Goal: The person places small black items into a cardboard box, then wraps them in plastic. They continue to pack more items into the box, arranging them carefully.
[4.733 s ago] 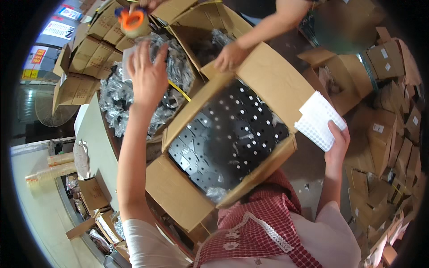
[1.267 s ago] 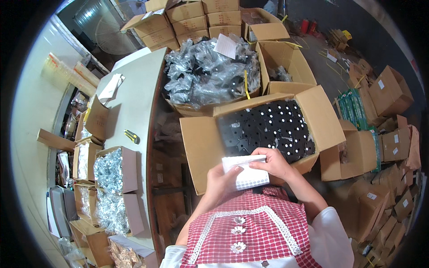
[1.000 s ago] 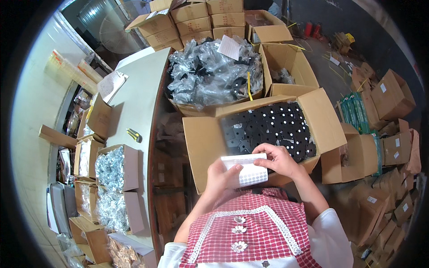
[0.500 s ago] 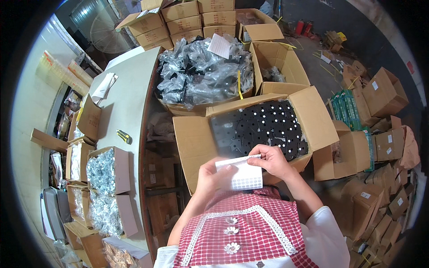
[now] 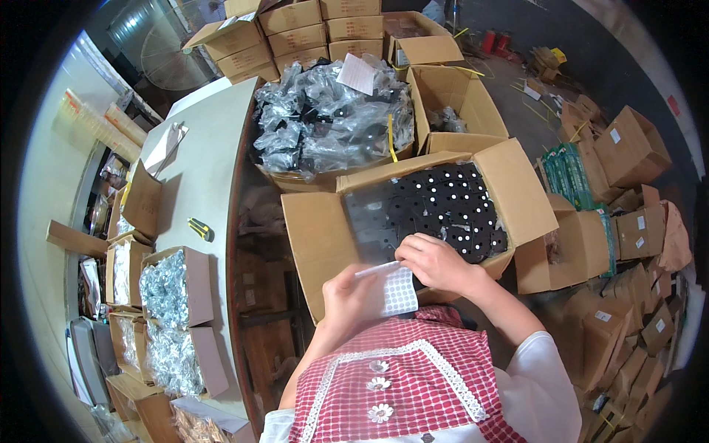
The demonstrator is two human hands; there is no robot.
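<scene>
While the left hand (image 5: 344, 297) grips the sheet (image 5: 399, 289) at nine o'clock, the right hand (image 5: 430, 261) pinches its one o'clock corner; the sheet sits at seven o'clock from the black parts (image 5: 441, 209).

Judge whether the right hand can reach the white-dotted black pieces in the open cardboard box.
Likely yes: open flaps leave the black pieces exposed; the right hand, at the white dotted sheet, is close.

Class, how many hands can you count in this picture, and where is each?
2: the left hand gripping the left side of the white dotted sheet, and the right hand at its upper right corner. Others could be hidden.
</scene>
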